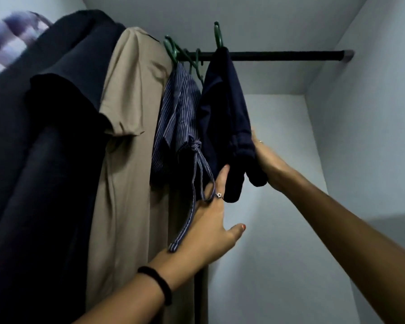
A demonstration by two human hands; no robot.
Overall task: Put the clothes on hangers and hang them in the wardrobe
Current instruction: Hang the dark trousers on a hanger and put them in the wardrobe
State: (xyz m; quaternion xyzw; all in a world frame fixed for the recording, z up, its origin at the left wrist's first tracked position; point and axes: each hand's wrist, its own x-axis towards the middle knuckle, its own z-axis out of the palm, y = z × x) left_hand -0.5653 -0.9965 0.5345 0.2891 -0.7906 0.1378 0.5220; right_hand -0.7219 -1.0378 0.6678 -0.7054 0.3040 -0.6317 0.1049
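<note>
I am reaching up into the wardrobe [372, 113] with both arms. My left hand [211, 228] is spread open, its fingers [222, 181] straight and pressing against the lower edge of the navy garment [225, 127], thumb held out to the right and touching nothing. The loose tie of the striped garment [178, 108] is draping across the back of that hand and down to my wrist, where I am wearing a black band [158, 284]. My right hand [267, 160] is lying against the far right side of the same navy garment, palm toward the cloth; the fabric is hiding most of its fingers, so I cannot tell whether they are curling into it or lying flat. The navy garment is hanging between my two hands from a green hanger [218, 37] hooked over the black rail [278, 56] above my fingers. To the left of my left hand are hanging the striped garment, then a long beige dress [129, 141], then dark clothes [45, 136]. More green hangers [173, 50] are sitting on the rail above the striped garment.
</note>
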